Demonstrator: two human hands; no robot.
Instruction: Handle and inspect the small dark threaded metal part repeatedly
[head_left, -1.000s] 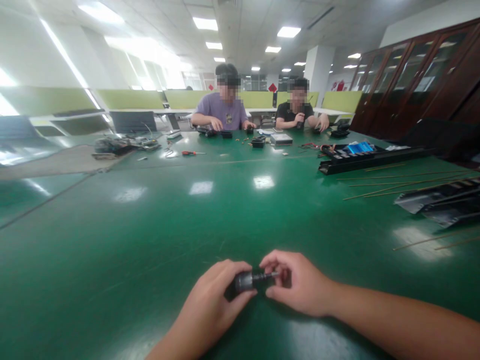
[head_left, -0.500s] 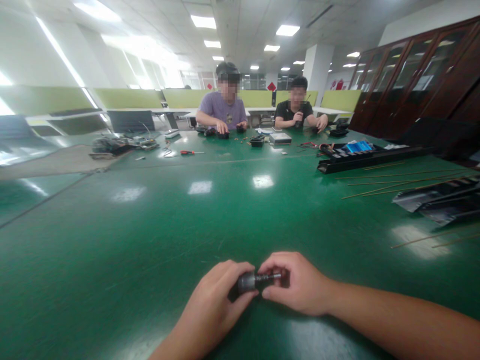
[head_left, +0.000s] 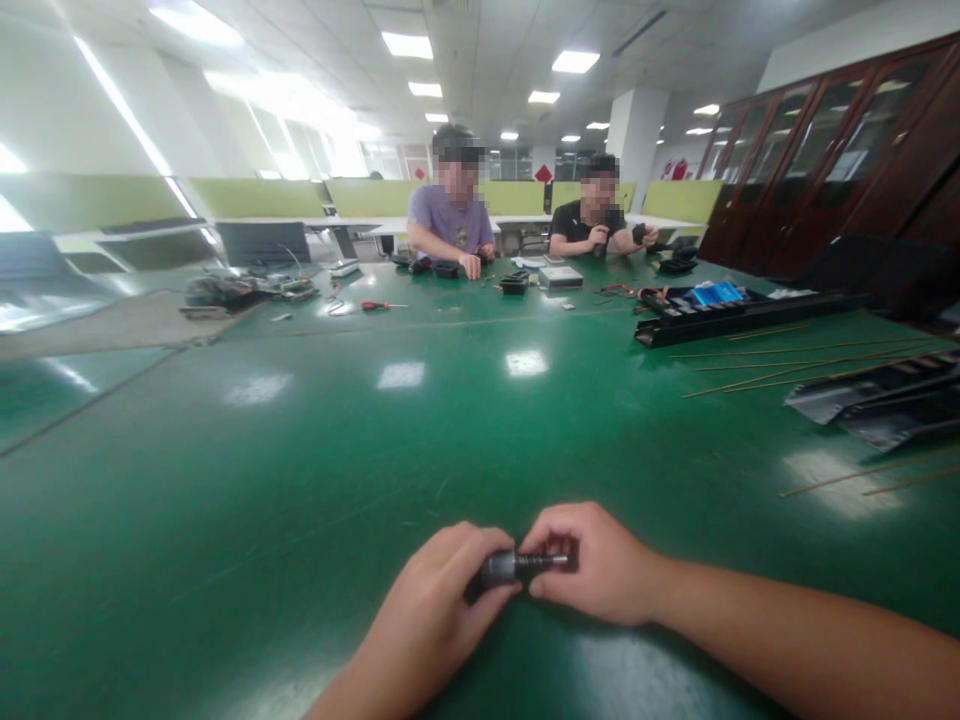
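Note:
Low in the head view, a dark cylindrical part with a thin threaded or spring-wound shaft lies sideways between my hands. My left hand is closed round its thick body. The shaft points right, its bright metal tip inside the curl of my right hand. The thumb and fingers of my right hand are bent around the shaft at the collar; their exact contact is hard to make out. Both hands are above the green table.
Across the table sit two people handling small dark parts. A red screwdriver, a grey box and cables lie at the far side. Black channels and thin rods lie on the right.
The dark part and my left hand have shifted slightly right. Across the table, one person's hand has moved right along the table, and the other person has raised a hand with a dark object.

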